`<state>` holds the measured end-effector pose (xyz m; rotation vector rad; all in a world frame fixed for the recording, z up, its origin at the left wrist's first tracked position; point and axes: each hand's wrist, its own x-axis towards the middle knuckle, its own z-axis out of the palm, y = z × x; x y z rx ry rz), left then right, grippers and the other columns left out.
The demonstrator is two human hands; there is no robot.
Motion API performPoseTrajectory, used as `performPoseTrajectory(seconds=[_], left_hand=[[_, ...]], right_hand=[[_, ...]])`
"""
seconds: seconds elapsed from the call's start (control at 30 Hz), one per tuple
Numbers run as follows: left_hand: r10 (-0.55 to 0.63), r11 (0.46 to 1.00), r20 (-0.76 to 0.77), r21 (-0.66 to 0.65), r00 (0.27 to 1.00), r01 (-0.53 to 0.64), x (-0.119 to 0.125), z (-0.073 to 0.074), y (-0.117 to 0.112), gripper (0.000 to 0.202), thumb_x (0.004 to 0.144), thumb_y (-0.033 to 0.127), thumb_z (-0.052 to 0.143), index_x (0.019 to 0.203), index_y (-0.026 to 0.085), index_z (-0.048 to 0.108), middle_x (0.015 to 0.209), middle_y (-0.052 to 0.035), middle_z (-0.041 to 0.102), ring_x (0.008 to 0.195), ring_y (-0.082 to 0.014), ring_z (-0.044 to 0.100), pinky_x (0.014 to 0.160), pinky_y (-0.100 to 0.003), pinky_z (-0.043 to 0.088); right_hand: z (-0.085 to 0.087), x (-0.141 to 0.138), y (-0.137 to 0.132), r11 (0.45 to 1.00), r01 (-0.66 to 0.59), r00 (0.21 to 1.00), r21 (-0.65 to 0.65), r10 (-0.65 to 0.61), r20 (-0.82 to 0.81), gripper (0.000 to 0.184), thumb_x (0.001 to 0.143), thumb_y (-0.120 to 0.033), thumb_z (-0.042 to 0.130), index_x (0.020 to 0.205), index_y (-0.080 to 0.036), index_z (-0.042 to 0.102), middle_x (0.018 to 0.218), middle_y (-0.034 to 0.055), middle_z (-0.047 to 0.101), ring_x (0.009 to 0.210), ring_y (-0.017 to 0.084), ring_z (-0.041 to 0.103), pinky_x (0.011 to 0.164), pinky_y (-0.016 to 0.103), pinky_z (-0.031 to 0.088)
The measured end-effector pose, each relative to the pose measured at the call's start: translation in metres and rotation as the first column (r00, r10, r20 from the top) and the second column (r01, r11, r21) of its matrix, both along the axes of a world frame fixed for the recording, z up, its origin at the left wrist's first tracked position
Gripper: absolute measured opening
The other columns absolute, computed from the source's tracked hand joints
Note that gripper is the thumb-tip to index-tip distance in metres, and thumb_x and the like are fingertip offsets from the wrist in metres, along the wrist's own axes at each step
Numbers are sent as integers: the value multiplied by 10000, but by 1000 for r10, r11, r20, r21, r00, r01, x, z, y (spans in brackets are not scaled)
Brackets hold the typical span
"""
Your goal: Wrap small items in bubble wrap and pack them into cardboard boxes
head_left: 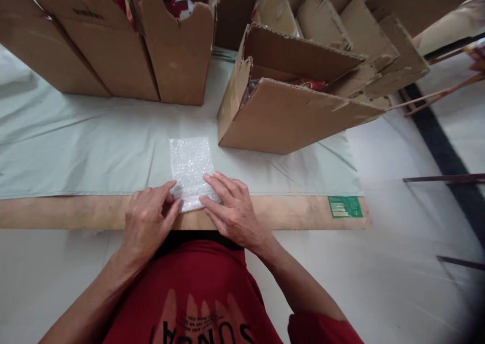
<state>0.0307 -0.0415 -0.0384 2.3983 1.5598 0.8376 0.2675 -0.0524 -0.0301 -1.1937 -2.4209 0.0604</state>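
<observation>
A small rectangular piece of bubble wrap [191,159], perhaps a pouch, lies flat at the table's front edge. Its near end looks doubled over and overlaps the bare wooden strip. At its left edge, my left hand [149,215] touches it with thumb and forefinger, which are apart; the other fingers are curled. My right hand [233,207] rests on its lower right side, fingers stretched out and spread over the plastic. Whether anything is inside the wrap cannot be made out.
Tall cardboard boxes [178,56] stand at the back left, with red items inside. A slanted cardboard box [295,116] is closer on the right, with more behind it. Pale green cloth [94,147] covers the table. A green label [345,207] lies on the wooden edge [295,212].
</observation>
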Motion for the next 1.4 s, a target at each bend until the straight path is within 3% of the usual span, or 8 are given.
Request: performPoseTrajectory(seconds=[0.2,0.4,0.57,0.77,0.87,1.03,1.23,1.4], left_hand=[[-119,992,82,57,990,114,-1,6,-6,319,963,231,675,1277,199,635,1161,-124,720,1052,-278,685,933,-423,532],[-116,992,137,-29,984,121,0,11,-5,260,989,163,602,1233,226,668,949,-34,757,869,-204,692,814,-355,540],[-7,999,114,-47,993,12,2,10,8,220,1002,238,609,1199,187,692,839,-20,701,750,-183,652,743,-332,530],[17,999,38,50,999,-19,4,1,15,228,1006,270,622,1202,176,688,992,-88,722,904,-248,672,823,-385,529],[-49,997,65,58,997,45,2,4,11,269,986,297,662,1237,201,671,1189,-127,710,1079,-281,676,930,-420,531],[-195,980,99,-9,976,197,-4,12,4,227,1007,198,604,1227,220,657,1040,-61,761,1009,-238,682,901,-386,518],[-89,996,14,19,996,88,-1,5,23,251,1024,287,587,1210,155,691,937,-84,759,837,-247,653,792,-399,529],[61,998,54,20,997,-62,1,3,27,302,1009,366,595,1170,147,728,1008,-123,740,910,-275,677,834,-428,557]], right_hand=[[-5,1,4,997,-36,994,-69,29,-105,252,1020,-98,561,1160,-240,714,1246,39,793,1314,244,630,1085,448,414],[-2,-5,12,980,6,953,-197,-66,-296,198,1064,-189,556,1135,-234,735,970,29,804,946,196,711,940,401,497],[1,-4,11,984,146,944,-106,-171,-284,228,1063,-250,568,1249,-250,701,1250,83,755,1149,241,683,985,426,500],[-4,-3,14,997,17,995,-76,-25,-98,216,1040,-210,602,1231,-214,705,1286,94,758,1332,284,599,1038,460,448],[-6,-5,18,995,25,993,-92,-35,-115,203,1058,-192,568,1187,-221,722,1214,74,789,1305,265,623,1037,446,446],[0,-4,17,980,-29,959,-199,-29,-283,176,1059,-216,585,1173,-211,718,1069,41,812,1105,220,694,1005,408,477],[7,-5,15,988,104,982,-112,-119,-145,236,1043,-254,591,1248,-204,696,1336,128,717,1249,279,625,1014,451,469],[5,-12,28,997,19,999,-70,-17,27,225,1039,-204,577,1222,-196,708,1268,110,756,1252,296,617,1035,480,436]])
